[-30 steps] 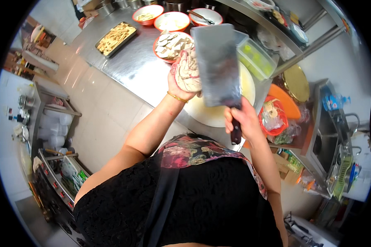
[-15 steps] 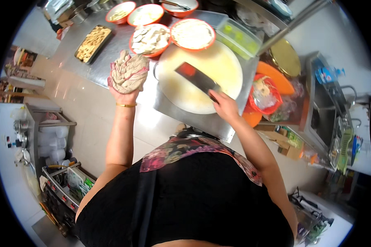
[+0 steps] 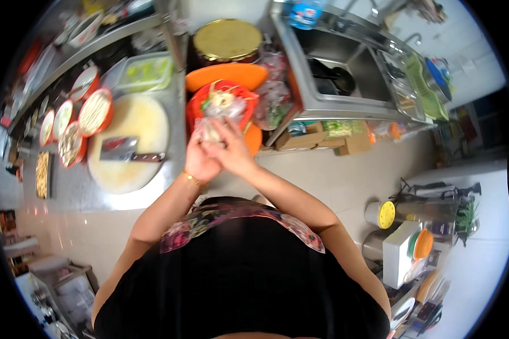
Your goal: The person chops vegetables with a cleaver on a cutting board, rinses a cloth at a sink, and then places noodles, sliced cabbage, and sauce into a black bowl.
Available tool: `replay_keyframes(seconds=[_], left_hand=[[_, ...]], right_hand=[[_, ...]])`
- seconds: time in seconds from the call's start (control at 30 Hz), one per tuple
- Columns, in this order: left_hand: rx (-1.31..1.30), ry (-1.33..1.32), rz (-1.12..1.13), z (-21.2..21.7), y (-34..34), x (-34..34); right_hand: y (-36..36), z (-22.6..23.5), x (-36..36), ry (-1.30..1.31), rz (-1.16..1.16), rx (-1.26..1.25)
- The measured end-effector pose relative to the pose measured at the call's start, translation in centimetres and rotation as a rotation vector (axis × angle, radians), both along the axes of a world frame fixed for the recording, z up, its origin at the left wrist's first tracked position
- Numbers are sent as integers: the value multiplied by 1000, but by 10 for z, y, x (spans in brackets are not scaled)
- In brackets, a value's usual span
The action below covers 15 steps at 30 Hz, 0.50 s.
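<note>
My two hands come together in front of the red basket (image 3: 195,105), right of the table. Between them is a crumpled, pale cloth (image 3: 210,133), partly covered by fingers. My left hand (image 3: 201,162) cups it from below and left, a gold bangle on that wrist. From the right, my right hand (image 3: 236,150) closes over it, slightly blurred. Scraps and a clear plastic bag (image 3: 232,107) fill the basket just beyond my fingers. A cleaver (image 3: 120,148) with a brown handle lies flat on the round white cutting board (image 3: 136,116), touched by neither hand.
Red-rimmed bowls (image 3: 95,113) of sliced food and a tray (image 3: 43,175) stand at the left. A lidded clear container (image 3: 147,72) sits behind the board. Orange basins (image 3: 226,75) surround the basket. A steel sink (image 3: 367,70) and cardboard boxes (image 3: 302,138) are at the right.
My right hand has let go of the cleaver, which now lies on the board. Both hands have met around the cloth, and the view has swung right toward the basket and sink.
</note>
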<state>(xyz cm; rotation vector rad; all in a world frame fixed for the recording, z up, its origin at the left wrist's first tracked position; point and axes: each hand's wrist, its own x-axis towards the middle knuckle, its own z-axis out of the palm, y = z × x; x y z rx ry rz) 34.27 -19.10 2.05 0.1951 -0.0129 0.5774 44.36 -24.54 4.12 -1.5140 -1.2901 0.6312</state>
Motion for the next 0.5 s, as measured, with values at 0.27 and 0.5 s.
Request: replay_keyframes(seconds=[0.27, 0.5], left_hand=[[253, 430, -5, 51, -9, 246], [164, 736, -34, -11, 33, 243]], right_hand=[[-18, 27, 241, -103, -369, 185], [-9, -53, 371, -842, -205, 23]])
